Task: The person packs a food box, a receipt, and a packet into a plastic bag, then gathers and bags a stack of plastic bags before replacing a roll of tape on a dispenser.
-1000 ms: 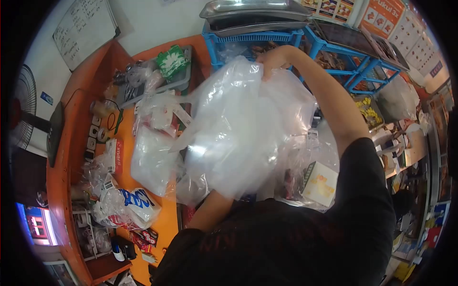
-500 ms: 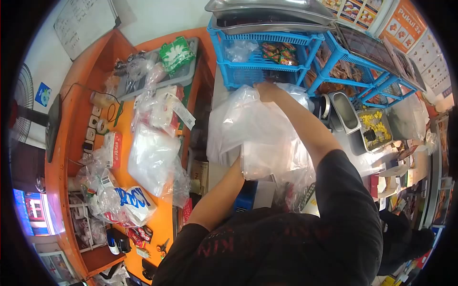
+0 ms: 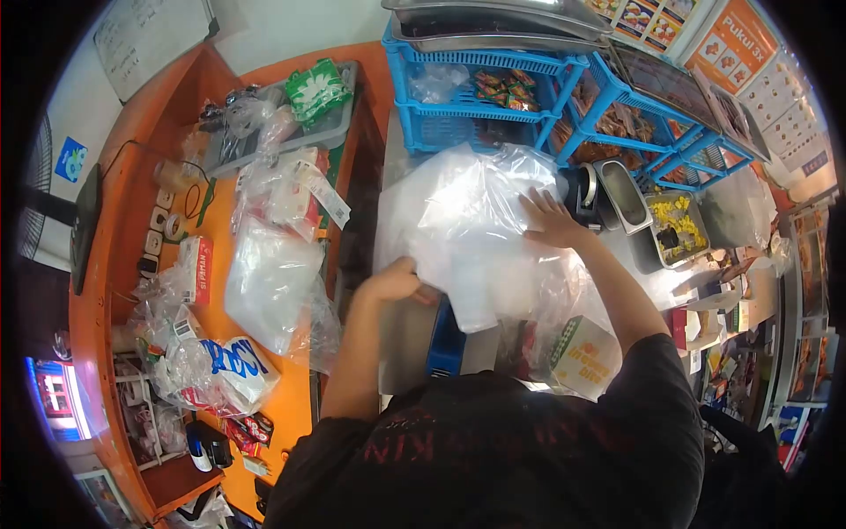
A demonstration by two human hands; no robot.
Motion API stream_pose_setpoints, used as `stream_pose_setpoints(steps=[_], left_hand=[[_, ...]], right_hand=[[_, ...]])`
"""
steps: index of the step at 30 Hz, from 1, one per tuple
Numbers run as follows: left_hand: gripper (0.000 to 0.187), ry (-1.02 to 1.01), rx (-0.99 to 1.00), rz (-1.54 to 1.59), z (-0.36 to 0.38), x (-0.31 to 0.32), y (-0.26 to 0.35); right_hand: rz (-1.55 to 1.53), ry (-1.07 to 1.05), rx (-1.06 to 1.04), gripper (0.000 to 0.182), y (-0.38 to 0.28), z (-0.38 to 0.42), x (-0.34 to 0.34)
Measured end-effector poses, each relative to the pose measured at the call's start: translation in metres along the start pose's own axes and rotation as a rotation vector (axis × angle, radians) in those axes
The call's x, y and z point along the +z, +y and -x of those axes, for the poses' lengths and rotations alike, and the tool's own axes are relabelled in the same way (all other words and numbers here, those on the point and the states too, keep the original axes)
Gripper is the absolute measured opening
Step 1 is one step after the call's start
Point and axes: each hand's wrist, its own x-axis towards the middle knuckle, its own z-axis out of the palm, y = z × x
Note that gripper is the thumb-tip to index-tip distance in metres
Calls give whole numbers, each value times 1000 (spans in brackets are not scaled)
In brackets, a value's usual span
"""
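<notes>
A pile of clear plastic bags [image 3: 467, 203] lies on the metal counter, in front of the blue rack. My right hand [image 3: 552, 220] rests on the right part of the pile, palm down with its fingers spread. At the lower left edge of the bags is my left hand [image 3: 401, 282], its thumb and fingers closed on the plastic, part of the fingers hidden beneath it. Just below that hand, a blue object [image 3: 447, 344] sticks out from under the bags.
Blue plastic racks [image 3: 476, 110] stand at the back under metal trays [image 3: 502, 25]. A metal pan [image 3: 677, 229] of yellow pieces is at the right, a printed box [image 3: 583, 357] near my right forearm. The orange counter [image 3: 295, 388] at the left bears more plastic bags [image 3: 273, 282].
My right hand has come down from the top edge of the bags and opened onto them. My left hand has moved left and is less covered. The bags lie flatter, uncovering the blue object and printed box.
</notes>
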Motion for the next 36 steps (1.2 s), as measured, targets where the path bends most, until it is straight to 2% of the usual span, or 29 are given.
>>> stream_pose_setpoints(steps=[1, 3, 4, 5, 7, 8, 10, 11, 12, 13, 14, 16, 18, 19, 20, 21, 22, 23, 24, 25, 26, 28, 29, 31, 33, 34, 35, 36], left_hand=[[27, -123, -126, 121, 19, -19, 14], [21, 51, 53, 186, 42, -43, 41], [20, 264, 192, 375, 25, -60, 20], [31, 568, 214, 283, 2, -69, 14], [50, 1014, 317, -173, -55, -78, -17], [50, 1006, 322, -177, -65, -79, -22], [63, 749, -65, -236, -80, -80, -20], [60, 651, -87, -202, -78, -83, -13], [60, 640, -87, -204, -74, -84, -10], [60, 444, -74, 62, -69, -86, -10], [59, 246, -61, 325, -65, -87, -8], [52, 174, -89, 307, -66, -82, -9], [46, 122, -64, 190, -62, -62, 13], [48, 196, -15, 130, -64, -48, 21], [48, 189, -17, 129, -81, -48, 3], [56, 322, -55, -32, -111, -50, -29], [63, 456, -86, -196, -115, -44, -24], [63, 452, -78, -201, -116, -39, -22], [69, 578, -140, -378, -116, -27, -21], [75, 706, -201, -555, -106, -12, -5], [75, 707, -189, -559, -97, 0, 13], [77, 778, -168, -731, -84, 20, 35], [77, 781, -40, -669, -90, 25, 29], [77, 777, -50, -643, -105, 25, 12], [78, 784, -54, -609, -117, 20, -5], [79, 714, -5, -653, -118, 14, -15], [80, 643, 44, -699, -115, 9, -16], [80, 650, 45, -699, -111, 5, -17]], right_hand=[[15, 45, 15, 79, -3, 0, 5], [23, 98, 50, 77, -12, 4, 5], [20, 101, 53, 77, -16, 4, 4], [67, 128, 72, 77, -18, 4, 4], [110, 152, 98, 77, -26, 5, 5], [158, 179, 147, 83, -31, 5, 4], [207, 214, 210, 88, -31, 4, 4], [128, 249, 270, 95, -27, 0, 10], [49, 275, 329, 102, -22, 0, 18], [47, 269, 338, 102, -23, 6, 17], [-88, 243, 385, 103, -22, 10, 13], [-360, 199, 471, 106, -21, 15, 3], [-455, 220, 479, 104, -9, 15, -3], [-711, 230, 452, 102, 0, 15, -3], [-964, 236, 417, 100, 6, 17, -3], [-1006, 327, 467, 94, 2, 19, -9], [-1006, 334, 470, 94, 5, 14, -7], [-1036, 402, 535, 91, 7, 8, -7], [-1064, 474, 598, 88, 10, 3, -7], [-1028, 440, 628, 86, 13, -3, -3], [-1028, 453, 627, 86, 12, -6, -7], [-999, 331, 719, 80, 5, -11, -13], [-1001, 336, 715, 80, 3, -8, -19], [-1179, 185, 564, 70, 4, 1, -31], [-1234, 203, 586, 65, 25, -11, -24], [-1296, 223, 613, 60, 34, -18, -24], [-1243, 311, 447, 73, 22, -14, -33], [-1242, 312, 440, 73, 5, -17, -38]])
